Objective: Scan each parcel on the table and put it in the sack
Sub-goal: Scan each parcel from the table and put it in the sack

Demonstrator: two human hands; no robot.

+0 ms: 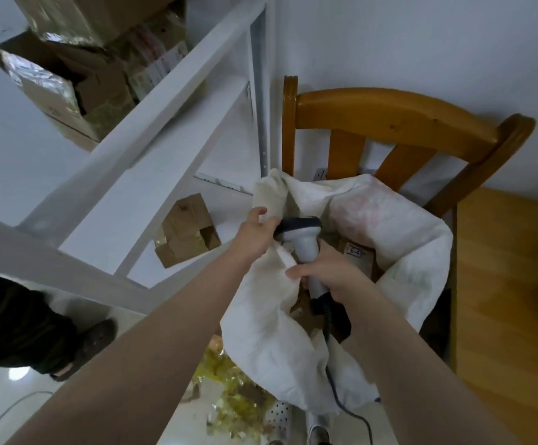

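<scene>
- The sack [406, 239], white and woven, stands slumped in front of a wooden chair [389, 114]. Its mouth gapes upward toward the camera, and its long axis runs from the chair back down toward the floor at the bottom of the view.
- The left hand [255, 232] grips the sack's left rim. Its thumb is raised, and its fingers [271, 224] are curled over the cloth edge and draw it to the left.
- The right hand [328, 271] is wrapped tightly round the handle of a grey scanner [304, 242]. A fold of the sack lies against its fingertips.
- The scanner is held over the sack's mouth. Its long axis is tilted, with the butt low in the right fist and the dark head up and to the left, just beside the left hand. The head's face points left and away from the camera.
- A dark cable [335, 390] runs from the scanner's butt down over the sack toward the bottom edge.
- A brown parcel [361, 261] with a white label lies inside the sack, to the right of the scanner.
- The wooden bench [512, 284] shows at the right, beside the chair.
- White shelving [165, 91] on the left carries cardboard boxes [68, 75].
- Another person's dark trouser leg and shoe [97, 335] stand on the floor at the lower left.
</scene>
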